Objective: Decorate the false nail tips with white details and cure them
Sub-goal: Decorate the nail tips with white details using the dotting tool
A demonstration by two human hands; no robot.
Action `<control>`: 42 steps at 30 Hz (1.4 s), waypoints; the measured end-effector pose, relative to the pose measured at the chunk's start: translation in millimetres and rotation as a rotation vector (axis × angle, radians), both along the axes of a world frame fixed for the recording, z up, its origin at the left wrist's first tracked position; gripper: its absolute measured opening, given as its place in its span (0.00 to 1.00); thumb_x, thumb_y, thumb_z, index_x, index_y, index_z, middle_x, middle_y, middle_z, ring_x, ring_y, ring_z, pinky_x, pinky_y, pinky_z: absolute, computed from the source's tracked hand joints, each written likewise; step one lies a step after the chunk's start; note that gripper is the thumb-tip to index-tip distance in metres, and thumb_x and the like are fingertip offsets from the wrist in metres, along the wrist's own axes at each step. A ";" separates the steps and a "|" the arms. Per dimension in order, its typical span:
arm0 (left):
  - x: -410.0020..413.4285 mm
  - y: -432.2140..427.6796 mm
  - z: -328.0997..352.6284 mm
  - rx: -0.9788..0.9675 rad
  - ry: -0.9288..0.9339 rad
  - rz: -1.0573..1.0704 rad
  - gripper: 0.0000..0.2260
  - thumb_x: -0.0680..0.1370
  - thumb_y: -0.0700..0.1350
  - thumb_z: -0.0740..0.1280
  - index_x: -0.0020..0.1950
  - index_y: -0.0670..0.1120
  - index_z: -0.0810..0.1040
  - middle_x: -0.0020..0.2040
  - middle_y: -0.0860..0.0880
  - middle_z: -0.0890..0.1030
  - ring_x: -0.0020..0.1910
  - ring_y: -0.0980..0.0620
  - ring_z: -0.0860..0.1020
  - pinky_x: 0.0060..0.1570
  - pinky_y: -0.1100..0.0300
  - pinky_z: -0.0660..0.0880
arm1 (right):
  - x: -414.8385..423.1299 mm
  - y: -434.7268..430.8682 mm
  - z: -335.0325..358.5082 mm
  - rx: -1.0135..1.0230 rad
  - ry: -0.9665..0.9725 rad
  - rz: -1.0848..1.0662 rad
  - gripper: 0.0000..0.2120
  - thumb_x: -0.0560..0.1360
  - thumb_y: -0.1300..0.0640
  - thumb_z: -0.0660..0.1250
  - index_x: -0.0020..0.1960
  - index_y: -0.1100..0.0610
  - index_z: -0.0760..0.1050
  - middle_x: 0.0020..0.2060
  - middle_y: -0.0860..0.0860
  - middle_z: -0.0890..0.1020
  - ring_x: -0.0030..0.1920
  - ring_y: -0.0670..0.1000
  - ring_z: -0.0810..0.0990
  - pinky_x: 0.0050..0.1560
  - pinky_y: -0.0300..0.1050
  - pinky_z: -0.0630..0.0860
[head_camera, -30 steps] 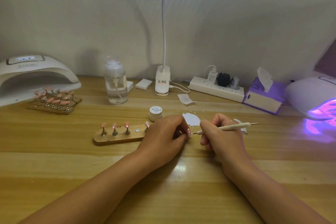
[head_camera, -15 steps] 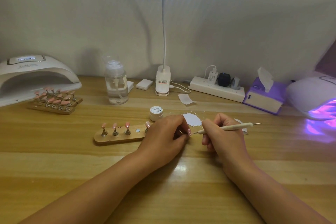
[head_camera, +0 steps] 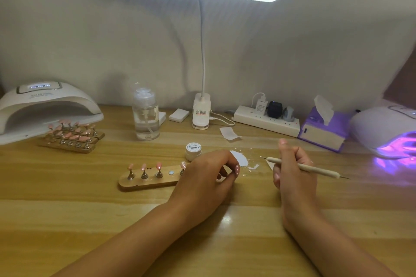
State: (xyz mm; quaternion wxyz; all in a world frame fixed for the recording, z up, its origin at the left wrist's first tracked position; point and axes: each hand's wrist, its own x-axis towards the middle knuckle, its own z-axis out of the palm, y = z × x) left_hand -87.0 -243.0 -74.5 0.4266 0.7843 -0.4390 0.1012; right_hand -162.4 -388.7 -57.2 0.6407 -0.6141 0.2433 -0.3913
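A wooden holder point(head_camera: 148, 181) carries pink false nail tips point(head_camera: 158, 165) on small metal stands, with one round magnet slot point(head_camera: 171, 172) bare. My left hand point(head_camera: 204, 177) rests beside the holder's right end, fingers pinched around a small nail tip that is mostly hidden. My right hand point(head_camera: 292, 171) grips a cream dotting tool point(head_camera: 301, 166), whose tip points left over a white paint patch point(head_camera: 239, 158) on the table. A small white gel jar point(head_camera: 193, 150) stands just behind my left hand.
A white curing lamp point(head_camera: 45, 108) sits far left, with more holders of pink tips point(head_camera: 72, 136) in front. Another lamp point(head_camera: 391, 132) glows purple at the right edge. A pump bottle point(head_camera: 145, 117), desk lamp base point(head_camera: 201, 111), power strip point(head_camera: 265, 120) and tissue box point(head_camera: 324, 130) line the back.
My right hand has drawn away to the right, lifting the tool's tip off the piece in my left hand toward the white paint patch. The view has tilted upward.
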 end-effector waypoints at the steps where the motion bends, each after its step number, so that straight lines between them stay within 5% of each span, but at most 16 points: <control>1: -0.4 0.8 4.2 -0.031 0.011 -0.009 0.07 0.77 0.42 0.70 0.46 0.54 0.78 0.43 0.60 0.80 0.43 0.58 0.79 0.44 0.61 0.78 | 0.1 -0.8 -0.3 0.011 0.008 0.008 0.15 0.80 0.47 0.64 0.43 0.58 0.70 0.21 0.49 0.67 0.21 0.43 0.63 0.22 0.34 0.62; 7: 13.1 14.2 44.5 -0.175 -0.023 0.039 0.08 0.73 0.43 0.74 0.42 0.56 0.79 0.40 0.61 0.82 0.37 0.56 0.78 0.38 0.67 0.74 | 1.0 2.5 -2.9 -0.035 0.015 0.104 0.16 0.78 0.46 0.67 0.43 0.59 0.73 0.22 0.49 0.73 0.22 0.42 0.68 0.23 0.34 0.66; 12: 3.0 12.7 21.7 0.084 -0.024 0.117 0.06 0.75 0.53 0.72 0.42 0.61 0.75 0.42 0.64 0.80 0.36 0.61 0.75 0.35 0.69 0.65 | -1.5 4.8 -0.9 -0.063 0.000 0.175 0.12 0.76 0.50 0.70 0.46 0.59 0.76 0.28 0.51 0.81 0.26 0.45 0.75 0.25 0.35 0.72; 21: -0.2 5.1 -1.9 0.175 -0.015 0.130 0.08 0.75 0.52 0.72 0.40 0.61 0.73 0.44 0.62 0.81 0.38 0.70 0.72 0.37 0.70 0.62 | -1.5 2.4 -3.2 -0.059 0.160 0.305 0.09 0.74 0.65 0.67 0.38 0.59 0.69 0.21 0.52 0.73 0.20 0.44 0.67 0.20 0.35 0.63; 31: 7.2 4.2 -4.3 0.123 0.058 0.068 0.13 0.73 0.47 0.75 0.37 0.62 0.74 0.41 0.61 0.83 0.37 0.74 0.74 0.38 0.77 0.65 | 1.9 5.4 -9.1 -0.178 0.220 0.270 0.14 0.69 0.61 0.67 0.28 0.51 0.68 0.20 0.53 0.75 0.23 0.48 0.70 0.24 0.40 0.67; 42: 5.8 4.7 -3.3 0.127 0.066 0.069 0.10 0.73 0.47 0.75 0.39 0.60 0.76 0.41 0.60 0.83 0.36 0.74 0.74 0.38 0.78 0.65 | 0.3 5.9 -7.9 -0.199 0.230 0.288 0.14 0.70 0.61 0.68 0.29 0.52 0.69 0.22 0.56 0.79 0.22 0.48 0.73 0.25 0.42 0.69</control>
